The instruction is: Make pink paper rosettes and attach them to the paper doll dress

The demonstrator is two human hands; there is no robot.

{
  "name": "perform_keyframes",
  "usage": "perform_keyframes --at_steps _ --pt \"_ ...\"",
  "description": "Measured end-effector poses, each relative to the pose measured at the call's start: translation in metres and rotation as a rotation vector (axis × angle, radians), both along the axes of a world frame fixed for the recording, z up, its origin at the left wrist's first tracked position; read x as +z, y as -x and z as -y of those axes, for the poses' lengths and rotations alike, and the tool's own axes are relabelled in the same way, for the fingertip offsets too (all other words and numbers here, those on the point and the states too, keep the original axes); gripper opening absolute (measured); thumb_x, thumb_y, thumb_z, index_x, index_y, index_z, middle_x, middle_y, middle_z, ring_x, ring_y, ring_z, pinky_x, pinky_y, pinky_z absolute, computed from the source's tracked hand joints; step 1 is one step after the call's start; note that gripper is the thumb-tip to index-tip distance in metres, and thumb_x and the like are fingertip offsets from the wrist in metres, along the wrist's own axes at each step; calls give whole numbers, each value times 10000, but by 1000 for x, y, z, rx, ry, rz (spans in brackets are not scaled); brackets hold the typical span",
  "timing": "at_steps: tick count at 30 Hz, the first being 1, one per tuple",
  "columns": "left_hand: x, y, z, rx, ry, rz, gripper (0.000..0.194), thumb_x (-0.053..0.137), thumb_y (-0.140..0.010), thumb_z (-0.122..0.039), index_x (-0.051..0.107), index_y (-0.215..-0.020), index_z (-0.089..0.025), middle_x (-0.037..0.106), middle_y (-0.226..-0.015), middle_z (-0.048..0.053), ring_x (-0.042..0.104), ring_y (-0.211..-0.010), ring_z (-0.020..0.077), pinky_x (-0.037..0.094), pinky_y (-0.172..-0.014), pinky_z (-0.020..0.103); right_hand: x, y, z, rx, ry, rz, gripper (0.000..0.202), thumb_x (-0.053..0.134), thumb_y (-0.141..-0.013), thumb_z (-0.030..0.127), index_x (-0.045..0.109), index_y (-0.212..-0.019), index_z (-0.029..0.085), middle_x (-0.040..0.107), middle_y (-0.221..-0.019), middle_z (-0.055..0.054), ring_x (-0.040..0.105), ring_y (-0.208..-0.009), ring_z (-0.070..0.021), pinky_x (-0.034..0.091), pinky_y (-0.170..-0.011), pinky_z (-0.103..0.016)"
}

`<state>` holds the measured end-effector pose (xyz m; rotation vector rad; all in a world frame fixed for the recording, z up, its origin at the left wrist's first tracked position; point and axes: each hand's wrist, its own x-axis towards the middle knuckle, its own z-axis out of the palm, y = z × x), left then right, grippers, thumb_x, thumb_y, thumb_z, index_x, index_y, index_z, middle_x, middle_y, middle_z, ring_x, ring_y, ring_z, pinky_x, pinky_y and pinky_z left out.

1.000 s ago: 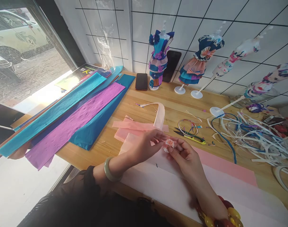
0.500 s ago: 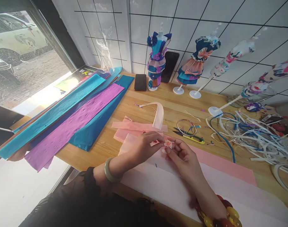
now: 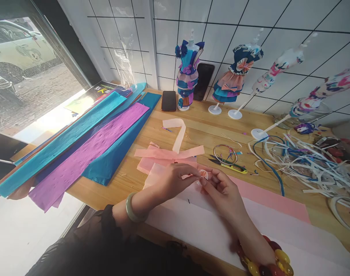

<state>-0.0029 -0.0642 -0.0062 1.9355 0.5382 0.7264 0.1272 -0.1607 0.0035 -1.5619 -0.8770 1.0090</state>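
Note:
Between my two hands is a small pleated paper rosette (image 3: 203, 175), white and peach, fanned into a round. My left hand (image 3: 177, 178) pinches its left side with thumb and forefinger. On the other side, the thumb and fingers of my right hand (image 3: 222, 188) are closed on it. Below lie a large pale pink paper sheet (image 3: 175, 218) and a darker pink sheet (image 3: 275, 197). Just beyond my left hand, peach paper strips (image 3: 169, 154) lie crossed, and a bent pale strip (image 3: 179, 138) rests farther back.
Yellow-handled snips (image 3: 234, 167) and a wire coil (image 3: 225, 153) lie beyond my right hand. Tangled paper strips (image 3: 301, 165) cover the right side. Dressed mini mannequins (image 3: 188, 76) and a phone (image 3: 169, 101) stand or lie along the wall. Crepe paper rolls (image 3: 89, 157) lie left.
The bent pale strip has dropped flatter and shifted left on the table. Both hands keep their hold on the rosette, which now shows rounder. The view has shifted slightly.

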Motion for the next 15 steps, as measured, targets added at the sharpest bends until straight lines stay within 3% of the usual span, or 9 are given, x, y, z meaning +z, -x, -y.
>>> perform_keyframes --at_steps 9,15 --pt "7 -1 0 77 145 -26 64 617 -750 -192 677 -743 -170 701 -753 11 621 -696 126 479 -649 226 -2 -1 1 1 -15 -61 301 642 -752 376 564 -996 220 641 -792 -4 573 -601 -108 487 -588 -253" --pt "10 -1 0 32 152 -53 113 584 -778 -222 672 -744 -161 699 -757 26 618 -707 134 479 -666 241 -3 -5 1 -9 -34 49 314 576 -800 408 589 -1038 203 656 -922 -61 594 -829 -175 479 -746 -303"
